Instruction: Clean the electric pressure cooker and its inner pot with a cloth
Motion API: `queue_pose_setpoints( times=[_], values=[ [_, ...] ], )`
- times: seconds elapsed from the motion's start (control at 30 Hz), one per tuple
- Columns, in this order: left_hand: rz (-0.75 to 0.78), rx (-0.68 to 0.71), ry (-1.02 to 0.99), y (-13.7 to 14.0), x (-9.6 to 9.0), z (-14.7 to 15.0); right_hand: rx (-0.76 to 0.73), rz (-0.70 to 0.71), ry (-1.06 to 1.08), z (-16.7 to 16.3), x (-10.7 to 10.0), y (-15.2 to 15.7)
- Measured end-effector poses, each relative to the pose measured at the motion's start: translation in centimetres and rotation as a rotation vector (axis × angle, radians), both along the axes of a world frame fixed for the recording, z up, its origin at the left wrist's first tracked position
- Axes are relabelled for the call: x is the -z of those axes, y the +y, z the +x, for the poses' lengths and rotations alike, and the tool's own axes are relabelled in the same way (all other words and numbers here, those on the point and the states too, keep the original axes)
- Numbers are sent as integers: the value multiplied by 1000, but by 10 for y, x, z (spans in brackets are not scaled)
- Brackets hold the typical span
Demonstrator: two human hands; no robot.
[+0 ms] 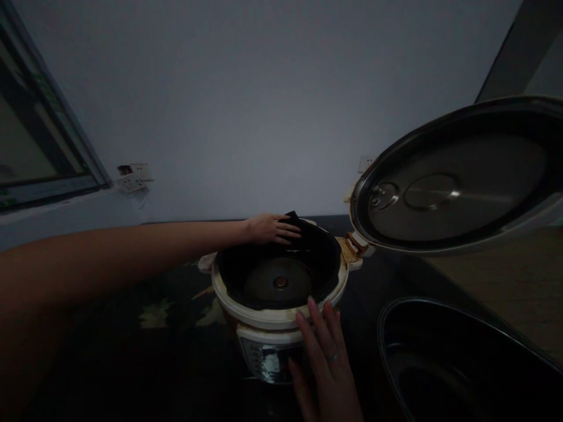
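With 12 o'clock at the wall and the cooker as the middle of my dial, a window stands up at 10 o'clock. Just right of it, also toward 10, wall sockets sit in the pale wall. A pale leaf pattern shows on the dark table between 8 and 9.

My left arm comes in from 9 o'clock, and my left hand lies at the cooker's far edge, near 12. Its fingers are out straight, slightly apart; the thumb is hidden, and I can't tell whether I grip the dark, pointed thing beside them.

The cooker stands upright on the table, right in front of me, its well uncovered, with a round metal button at the bottom. Its control panel faces 6 o'clock.

My right hand is at 5 o'clock, fingers loosely spread at the front rim, thumb apart from them by the panel; a ring circles one finger.

At the rusty hinge, toward 3, the lid swings open to 2 o'clock. A black pot sits at 4, apart from the cooker.
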State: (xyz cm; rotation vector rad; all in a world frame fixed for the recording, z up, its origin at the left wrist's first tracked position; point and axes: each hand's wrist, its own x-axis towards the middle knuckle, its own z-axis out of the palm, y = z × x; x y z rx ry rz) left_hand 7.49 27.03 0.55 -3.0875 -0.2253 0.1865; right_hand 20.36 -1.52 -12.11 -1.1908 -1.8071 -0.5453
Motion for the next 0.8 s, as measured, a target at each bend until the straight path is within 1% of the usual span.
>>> queue_pose_setpoints(
  times=[0.1,0.3,0.4,0.47,0.53,0.63,0.73,0.8],
  values=[
    [26,-10,4,-1,1,-4,-9,-15,23,-1,0,-1],
    [24,68,-23,-11,11,19,-9,4,35,-1,1,-1],
    [22,95,-33,-17,13,24,-2,18,46,-2,2,0],
    [23,57,-56,-21,16,21,-3,20,49,-2,2,0],
    [42,-12,-100,-23,18,14,-10,8,50,-2,1,-1],
    [140,-89,-140,-26,22,4,-26,-23,52,-2,1,-3],
    [249,-187,-128,-33,23,-1,-44,-46,58,-2,1,-4],
    [248,-290,-141,-42,24,1,-54,-57,62,-2,0,-5]
  ],
)
